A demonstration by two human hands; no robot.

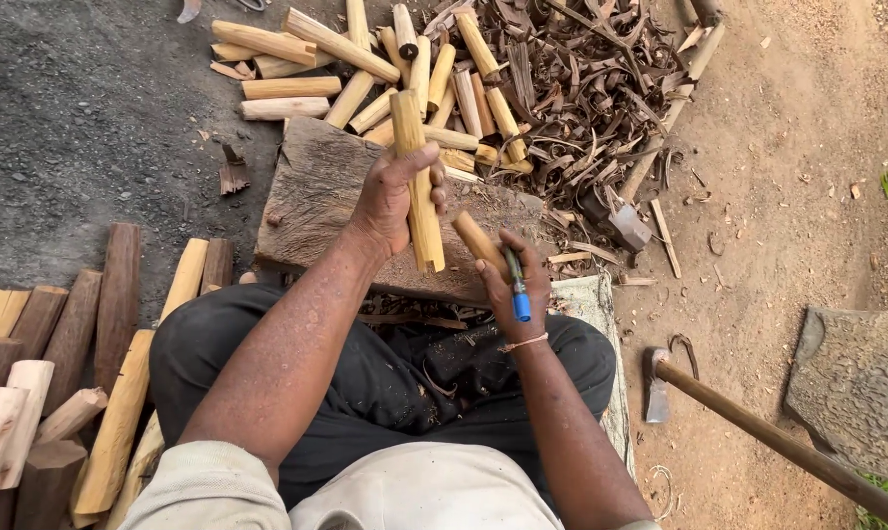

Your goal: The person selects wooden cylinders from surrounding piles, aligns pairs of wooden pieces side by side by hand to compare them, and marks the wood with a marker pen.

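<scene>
The left hand (pixel 390 201) has a tight grip on a pale peeled stick (pixel 417 182), standing upright over the wooden block (pixel 312 201). The right hand (pixel 513 285), just right of it, grips a blue-handled tool (pixel 516 285), maybe a knife, and a short stick (pixel 478 241).

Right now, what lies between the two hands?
In the head view, only the pale stick gripped by the left hand and a bare strip of the wooden block separate it from the right hand, which holds a tool.
</scene>
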